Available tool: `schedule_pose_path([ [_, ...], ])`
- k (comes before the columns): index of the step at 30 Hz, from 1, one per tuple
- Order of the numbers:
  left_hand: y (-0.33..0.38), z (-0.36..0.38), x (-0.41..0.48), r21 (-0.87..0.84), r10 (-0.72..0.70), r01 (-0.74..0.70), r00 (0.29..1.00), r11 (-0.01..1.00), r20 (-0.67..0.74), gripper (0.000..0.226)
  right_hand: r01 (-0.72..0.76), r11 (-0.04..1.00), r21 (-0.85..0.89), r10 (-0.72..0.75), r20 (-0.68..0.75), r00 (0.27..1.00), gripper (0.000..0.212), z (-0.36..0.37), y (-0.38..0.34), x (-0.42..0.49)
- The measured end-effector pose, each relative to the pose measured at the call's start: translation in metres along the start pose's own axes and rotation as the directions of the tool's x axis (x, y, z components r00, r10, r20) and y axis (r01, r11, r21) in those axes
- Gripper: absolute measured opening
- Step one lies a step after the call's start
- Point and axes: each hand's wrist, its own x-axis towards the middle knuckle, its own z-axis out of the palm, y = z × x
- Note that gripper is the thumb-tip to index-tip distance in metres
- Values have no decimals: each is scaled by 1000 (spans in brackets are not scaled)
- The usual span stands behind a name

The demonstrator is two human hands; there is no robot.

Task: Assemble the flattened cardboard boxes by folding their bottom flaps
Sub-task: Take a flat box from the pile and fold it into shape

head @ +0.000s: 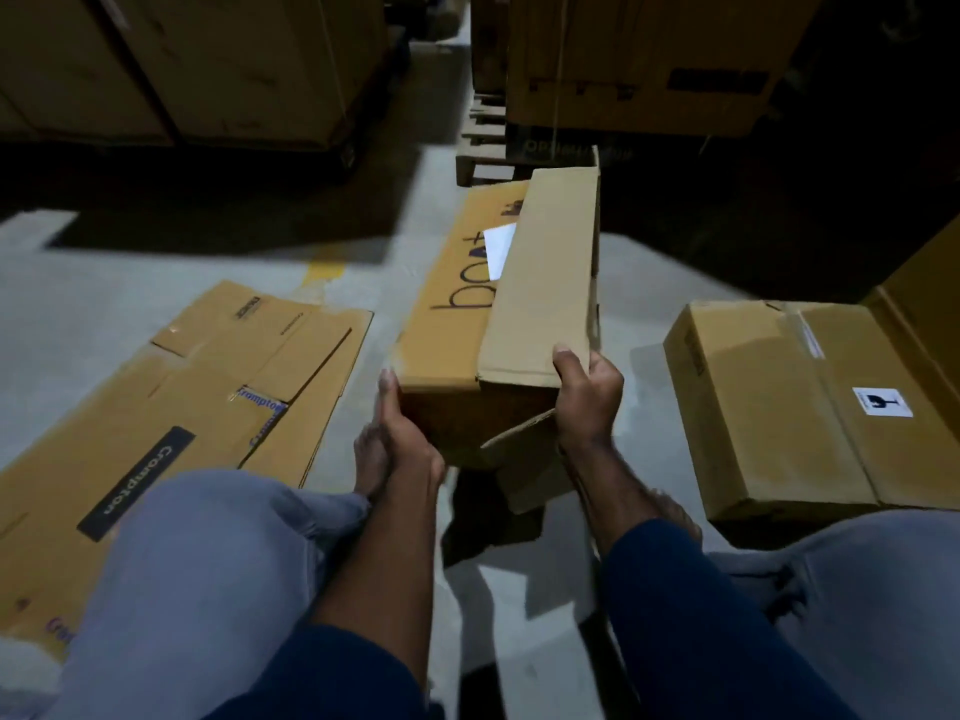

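One box is being folded: right hand gripping its flap, left hand pressing flat-fingered. Several flats, seemingly, are waiting at the floor left edge.

Matt brown cardboard box; smooth grey concrete floor.

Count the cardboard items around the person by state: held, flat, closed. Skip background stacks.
Held box: 1, left hand flat against its side, right hand gripping its end
Flat stack: 1, sheet count unclear
Closed box: 1
Total: 3; edge cardboard at far right not counted
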Motion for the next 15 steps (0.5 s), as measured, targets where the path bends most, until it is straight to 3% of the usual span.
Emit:
schedule_pose_path([
  [2,38,29,-9,39,191,-193,980,980,48,59,-110,962,249,117,-16,993,24,11,-5,12],
  [4,69,57,-26,94,381,-390,919,916,96,52,-226,854,468,243,24,970,25,19,-5,21],
  [8,84,80,-44,343,613,-661,749,667,252,32,-392,661,640,374,172,911,45,16,24,27],
  [11,57,87,-56,586,606,-715,673,383,425,39,-492,593,637,498,189,846,52,0,60,25],
  [15,8,65,-46,761,391,-625,753,173,530,50,-642,642,420,703,13,711,47,-36,145,32],
])
